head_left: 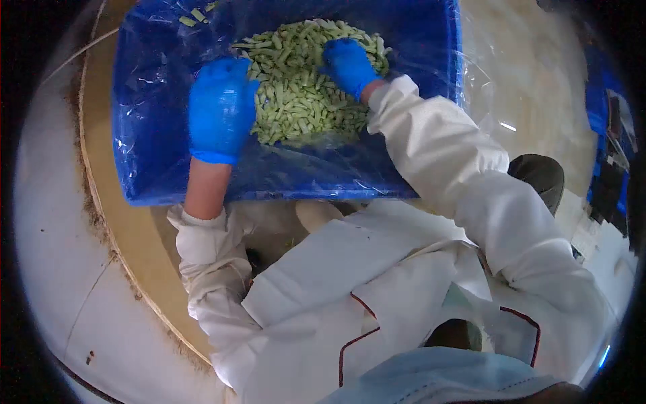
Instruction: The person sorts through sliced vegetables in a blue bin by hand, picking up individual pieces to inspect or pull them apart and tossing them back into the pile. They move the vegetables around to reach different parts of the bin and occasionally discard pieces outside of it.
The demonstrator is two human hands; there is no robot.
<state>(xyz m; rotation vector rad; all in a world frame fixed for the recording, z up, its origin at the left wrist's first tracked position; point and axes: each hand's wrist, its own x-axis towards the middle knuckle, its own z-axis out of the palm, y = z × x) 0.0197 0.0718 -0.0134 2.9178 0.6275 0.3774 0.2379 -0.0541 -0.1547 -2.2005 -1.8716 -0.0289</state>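
Note:
A heap of cut pale-green vegetable pieces [303,101] lies in a large blue crate [289,191] lined with clear plastic film [168,74]. My right hand [348,66], in a blue glove, is curled down onto the upper right of the heap, its fingertips among the pieces. At the left edge of the heap is my left hand [221,111], also gloved in blue. Its back faces me and its thumb side points toward the pieces. The left fingers are hidden below the hand, so I cannot see what they hold.
A few loose green pieces [197,15] lie on the film at the crate's upper left corner. To the left is a tan floor strip [108,128] beside a pale surface [57,222]. Dark and blue items [609,135] stand at the far right.

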